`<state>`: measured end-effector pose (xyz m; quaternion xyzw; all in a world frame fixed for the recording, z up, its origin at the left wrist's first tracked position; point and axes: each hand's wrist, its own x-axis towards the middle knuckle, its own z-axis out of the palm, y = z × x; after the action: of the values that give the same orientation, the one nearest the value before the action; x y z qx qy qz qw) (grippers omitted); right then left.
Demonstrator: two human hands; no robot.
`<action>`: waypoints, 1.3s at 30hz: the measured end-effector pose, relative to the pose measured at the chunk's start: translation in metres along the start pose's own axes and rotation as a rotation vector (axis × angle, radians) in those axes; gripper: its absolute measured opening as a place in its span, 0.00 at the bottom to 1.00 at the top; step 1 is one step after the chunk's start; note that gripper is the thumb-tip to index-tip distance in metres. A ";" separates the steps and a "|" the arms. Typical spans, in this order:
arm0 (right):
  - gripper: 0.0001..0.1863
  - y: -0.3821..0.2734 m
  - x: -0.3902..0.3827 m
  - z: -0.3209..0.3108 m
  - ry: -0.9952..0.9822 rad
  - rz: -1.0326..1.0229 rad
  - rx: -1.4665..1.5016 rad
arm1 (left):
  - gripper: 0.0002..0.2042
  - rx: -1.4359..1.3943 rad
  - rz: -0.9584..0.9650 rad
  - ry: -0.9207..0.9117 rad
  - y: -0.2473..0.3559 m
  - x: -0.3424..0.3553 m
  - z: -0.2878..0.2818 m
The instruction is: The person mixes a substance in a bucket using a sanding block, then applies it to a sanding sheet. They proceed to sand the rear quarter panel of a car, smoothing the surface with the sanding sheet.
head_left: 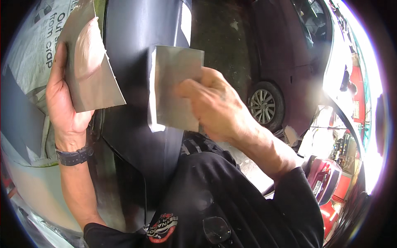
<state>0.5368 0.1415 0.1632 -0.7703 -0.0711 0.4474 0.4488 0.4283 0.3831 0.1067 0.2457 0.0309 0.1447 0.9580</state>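
My left hand point(64, 97) holds up a thin, flat, grey-brown sheet point(99, 97), its fingers mostly hidden behind it. A smooth mound of pale pinkish putty point(89, 51) lies on that sheet. In my right hand point(211, 101) is a flat, rectangular putty spreader point(173, 72), pinched along its right side, with the fingers slightly blurred. The spreader stands against a dark grey, curved car body panel point(132, 25). A whitish strip point(154, 122) shows along the spreader's left edge, where it meets the panel. The two sheets are apart.
Printed newspaper point(41, 66) covers the surface at the far left. Across the floor to the right stands a dark purple car point(281, 45) with a silver-spoked wheel point(264, 106). A red car point(331, 175) is farther off at the lower right. Glasses point(216, 229) hang on my black shirt.
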 end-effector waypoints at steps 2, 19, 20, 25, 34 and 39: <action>0.11 0.040 0.013 -0.009 0.135 -0.470 -0.243 | 0.22 0.012 -0.026 -0.001 0.001 0.001 0.002; 0.08 0.074 0.078 -0.015 0.030 0.017 0.453 | 0.21 0.095 0.051 0.136 -0.002 0.000 0.010; 0.08 0.073 0.079 -0.014 0.020 0.010 0.448 | 0.22 0.083 0.052 0.136 -0.002 0.000 0.009; 0.07 0.054 0.066 -0.003 0.030 0.015 0.506 | 0.21 0.046 0.031 0.100 -0.003 0.000 0.010; 0.12 0.011 0.033 0.011 -0.015 -0.162 0.191 | 0.21 -0.024 -0.019 0.018 -0.001 0.003 0.002; 0.13 -0.011 0.000 0.002 -0.056 -0.112 -0.083 | 0.21 0.082 0.022 0.016 0.002 -0.001 -0.002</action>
<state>0.5385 0.1489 0.1709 -0.7703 -0.1449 0.4396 0.4387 0.4264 0.3858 0.1058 0.2840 0.0420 0.1556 0.9452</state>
